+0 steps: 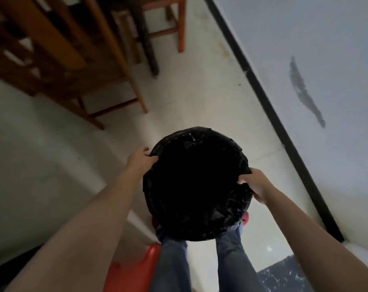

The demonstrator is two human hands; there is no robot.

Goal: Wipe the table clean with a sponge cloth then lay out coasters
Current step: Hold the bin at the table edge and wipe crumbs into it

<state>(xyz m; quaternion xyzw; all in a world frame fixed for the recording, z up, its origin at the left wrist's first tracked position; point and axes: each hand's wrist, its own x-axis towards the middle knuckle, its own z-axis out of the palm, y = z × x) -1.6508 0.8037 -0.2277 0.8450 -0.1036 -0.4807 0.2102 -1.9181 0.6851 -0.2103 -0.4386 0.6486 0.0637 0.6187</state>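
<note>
A round bin lined with a black plastic bag [196, 184] fills the middle of the view, seen from above. My left hand [139, 160] grips its rim on the left side. On the right side, my right hand [255, 184] grips the rim with fingers curled over the edge. The bin's inside is dark and its contents are hidden. No sponge cloth, coasters or table top show in this view.
Wooden chairs [58, 60] stand at the upper left on a pale tiled floor [200, 98]. A white wall with a black skirting strip [269, 106] runs along the right. A red object [134, 270] lies by my legs [172, 264] at the bottom.
</note>
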